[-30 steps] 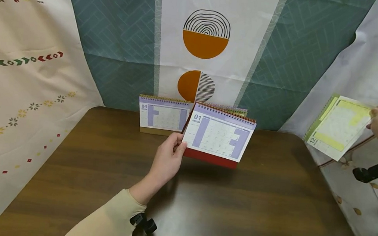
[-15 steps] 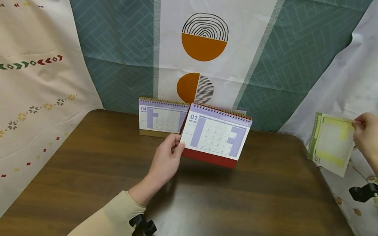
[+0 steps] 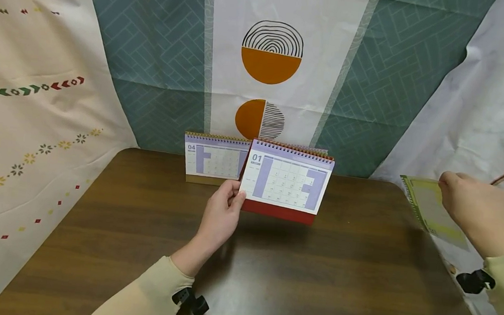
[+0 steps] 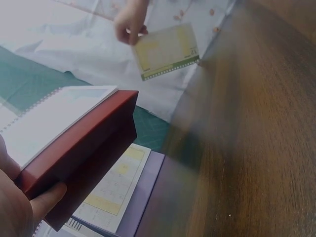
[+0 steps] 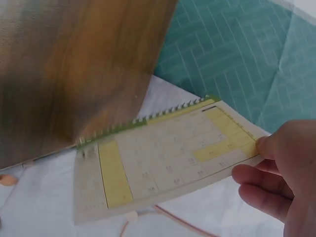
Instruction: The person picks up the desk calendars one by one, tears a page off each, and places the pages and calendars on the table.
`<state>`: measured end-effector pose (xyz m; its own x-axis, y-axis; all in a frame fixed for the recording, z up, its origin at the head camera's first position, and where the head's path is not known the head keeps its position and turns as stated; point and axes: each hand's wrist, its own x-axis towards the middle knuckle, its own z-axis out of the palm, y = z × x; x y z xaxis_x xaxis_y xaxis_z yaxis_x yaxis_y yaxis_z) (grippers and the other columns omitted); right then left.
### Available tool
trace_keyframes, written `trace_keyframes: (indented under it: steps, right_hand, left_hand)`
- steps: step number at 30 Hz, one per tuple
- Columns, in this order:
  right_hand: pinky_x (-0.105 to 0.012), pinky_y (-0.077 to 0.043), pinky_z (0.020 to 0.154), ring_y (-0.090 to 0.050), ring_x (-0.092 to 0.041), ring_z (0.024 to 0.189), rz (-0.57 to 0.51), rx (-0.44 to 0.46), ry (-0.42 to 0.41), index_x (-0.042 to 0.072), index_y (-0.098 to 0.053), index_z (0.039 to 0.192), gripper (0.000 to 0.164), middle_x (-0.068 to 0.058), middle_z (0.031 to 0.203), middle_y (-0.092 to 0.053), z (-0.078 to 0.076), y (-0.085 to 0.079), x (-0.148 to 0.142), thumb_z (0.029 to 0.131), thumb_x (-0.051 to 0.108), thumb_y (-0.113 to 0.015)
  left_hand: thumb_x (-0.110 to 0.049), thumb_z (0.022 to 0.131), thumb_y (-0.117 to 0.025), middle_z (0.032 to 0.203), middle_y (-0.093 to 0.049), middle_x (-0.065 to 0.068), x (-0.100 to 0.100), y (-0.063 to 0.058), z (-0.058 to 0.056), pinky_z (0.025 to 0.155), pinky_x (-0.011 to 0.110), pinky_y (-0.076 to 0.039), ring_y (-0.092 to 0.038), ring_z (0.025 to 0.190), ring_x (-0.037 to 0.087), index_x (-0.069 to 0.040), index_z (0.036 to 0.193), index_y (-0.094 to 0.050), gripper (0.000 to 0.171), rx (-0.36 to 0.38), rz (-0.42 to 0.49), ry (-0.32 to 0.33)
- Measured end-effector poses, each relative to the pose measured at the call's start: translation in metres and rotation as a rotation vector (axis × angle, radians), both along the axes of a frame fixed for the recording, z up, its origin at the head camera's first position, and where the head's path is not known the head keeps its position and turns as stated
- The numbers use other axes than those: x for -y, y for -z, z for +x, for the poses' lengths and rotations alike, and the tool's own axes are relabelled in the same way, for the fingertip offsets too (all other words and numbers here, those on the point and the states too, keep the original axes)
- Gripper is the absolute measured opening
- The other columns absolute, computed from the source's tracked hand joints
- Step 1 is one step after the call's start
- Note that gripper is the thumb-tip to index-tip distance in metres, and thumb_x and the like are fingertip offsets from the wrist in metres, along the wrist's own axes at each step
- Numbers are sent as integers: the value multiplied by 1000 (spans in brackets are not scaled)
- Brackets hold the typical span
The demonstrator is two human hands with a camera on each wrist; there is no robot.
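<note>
My left hand (image 3: 222,212) grips the left side of a desk calendar (image 3: 287,178) with a red base. Its purple-and-white page reads 01, and it is held tilted. The left wrist view shows a finger under the red base (image 4: 94,138). Out at the table's right edge, my right hand (image 3: 477,207) pinches one end of a loose calendar page (image 3: 436,208), green and yellow, with a row of torn holes along one long side. In the right wrist view the page (image 5: 163,158) shows its yellow columns, slightly blurred, with thumb and fingers at its corner.
At the table's back stands another desk calendar (image 3: 218,159) reading 04, partly covered by the red one. A calendar with a purple base (image 4: 143,192) and yellow page stands behind. The brown table (image 3: 313,283) is bordered by hanging cloths (image 3: 160,69).
My right hand has moved down and left with the page, which has turned flatter. The red calendar has shifted slightly left in view, still in my left hand.
</note>
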<state>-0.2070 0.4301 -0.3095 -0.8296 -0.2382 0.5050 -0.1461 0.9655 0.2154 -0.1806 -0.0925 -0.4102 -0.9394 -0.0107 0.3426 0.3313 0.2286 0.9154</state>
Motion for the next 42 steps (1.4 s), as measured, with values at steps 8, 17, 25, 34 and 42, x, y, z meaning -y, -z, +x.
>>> trace_keyframes:
  steps: [8, 17, 25, 34, 42]
  right_hand:
    - [-39, -21, 40, -23, -17, 47, 20, -69, -135, 16, -41, 71, 40, 5, 59, -27, 7, 20, 15, 104, 0, -57]
    - [-37, -16, 37, -15, -13, 48, 21, -191, -314, 17, -33, 70, 39, 9, 59, -21, 20, 43, 39, 101, 8, -56]
    - [-36, -20, 42, -25, -12, 46, 30, -11, -305, 18, -43, 76, 42, 12, 61, -25, 33, 65, 51, 86, 3, -81]
    - [-31, -29, 48, -33, -4, 54, -34, 176, -268, 22, -55, 77, 39, 15, 66, -39, 43, 79, 55, 86, 6, -90]
    - [-34, -41, 51, -51, -2, 60, -89, 329, -201, 20, -76, 90, 15, 15, 77, -64, 51, 92, 57, 91, 17, -91]
  left_hand:
    - [1, 109, -65, 101, -73, 10, 0, -1, 1, 73, 30, -50, -64, 85, 21, -1, 121, -68, 13, 0, 13, 0]
    - [2, 109, -64, 103, -73, 10, 1, 0, 1, 76, 30, -51, -65, 89, 20, -1, 122, -67, 13, -9, 19, 8]
    - [1, 109, -64, 102, -73, 10, 1, 0, 2, 76, 30, -50, -64, 87, 21, -1, 122, -68, 14, -13, 19, 4]
    - [1, 109, -64, 103, -74, 10, 0, 0, 1, 77, 30, -52, -65, 89, 21, -1, 123, -68, 14, -12, 30, 4]
    - [1, 109, -65, 103, -74, 10, 1, 0, 1, 78, 30, -53, -65, 90, 20, -1, 122, -68, 14, -14, 37, 1]
